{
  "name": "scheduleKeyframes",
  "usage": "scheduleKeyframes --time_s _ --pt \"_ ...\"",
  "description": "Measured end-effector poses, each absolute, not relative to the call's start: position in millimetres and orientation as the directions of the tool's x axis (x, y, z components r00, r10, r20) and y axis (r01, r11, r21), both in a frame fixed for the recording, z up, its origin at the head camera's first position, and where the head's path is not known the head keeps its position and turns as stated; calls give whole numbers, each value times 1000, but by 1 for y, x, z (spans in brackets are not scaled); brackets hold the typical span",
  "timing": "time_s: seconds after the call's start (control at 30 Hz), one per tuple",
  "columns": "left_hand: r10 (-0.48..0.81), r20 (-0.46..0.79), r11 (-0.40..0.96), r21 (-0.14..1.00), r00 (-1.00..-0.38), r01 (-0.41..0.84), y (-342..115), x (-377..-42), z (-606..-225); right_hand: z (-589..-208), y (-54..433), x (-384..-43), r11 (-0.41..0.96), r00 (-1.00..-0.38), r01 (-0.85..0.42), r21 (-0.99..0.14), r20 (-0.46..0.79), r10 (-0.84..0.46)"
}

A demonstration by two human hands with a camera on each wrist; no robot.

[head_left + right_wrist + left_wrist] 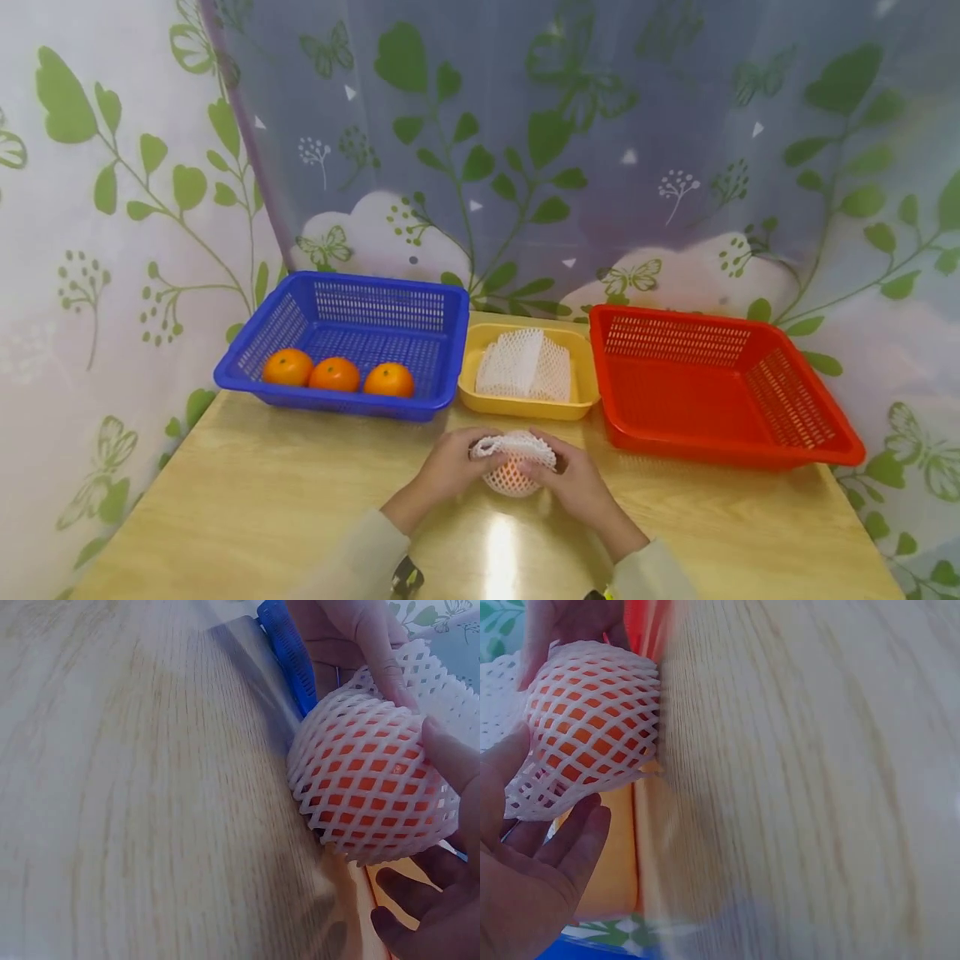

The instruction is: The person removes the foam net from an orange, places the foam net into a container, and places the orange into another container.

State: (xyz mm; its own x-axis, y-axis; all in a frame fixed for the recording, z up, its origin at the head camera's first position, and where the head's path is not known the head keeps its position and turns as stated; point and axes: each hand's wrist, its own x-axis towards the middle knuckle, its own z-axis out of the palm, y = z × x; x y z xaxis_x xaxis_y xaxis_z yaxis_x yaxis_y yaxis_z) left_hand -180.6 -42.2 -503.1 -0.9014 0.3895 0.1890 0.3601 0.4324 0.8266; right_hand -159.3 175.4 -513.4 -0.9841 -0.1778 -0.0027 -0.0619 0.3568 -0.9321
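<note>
An orange (600,740) sits inside a white foam net sleeve (516,482) near the front of the yellow tray. My left hand (452,463) pinches the sleeve's left side between thumb and fingers. From the right, my right hand (576,482) grips the sleeved fruit, its thumb pressed on the mesh. Loose netting extends past the fruit in the right wrist view, where the orange colour shows through the diamond holes. In both wrist views the sleeved fruit is close to the tabletop; whether it touches is hard to tell.
A blue basket (341,405) at the left holds three oranges (334,375). In the middle stands a yellow tray (525,408) with a stack of flat white foam nets (517,364). A red basket (675,400) stands at the right. Behind the wooden table (247,500) hangs a leaf-patterned curtain (480,167).
</note>
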Motion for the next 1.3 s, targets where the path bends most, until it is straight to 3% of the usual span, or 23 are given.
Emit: scheduleKeyframes --time_s 0.23,0.43,0.7,1.13,1.3 --pt "397 160 388 863 -904 323 -39 -182 -505 -509 175 -156 325 -994 -92 -941 70 -79" --pt "449 121 304 911 -885 279 -40 -180 -504 -506 173 -153 334 -997 -47 -942 63 37" --pt "471 157 349 870 -868 347 -41 -181 -505 -504 168 -154 307 -995 -84 -948 96 22" --pt "446 168 359 866 -879 348 -39 -176 -513 -511 163 -147 212 -999 -51 -976 53 0" --pt "415 213 375 846 -884 380 -37 -182 -508 -511 162 -154 238 -999 -45 -970 38 -37"
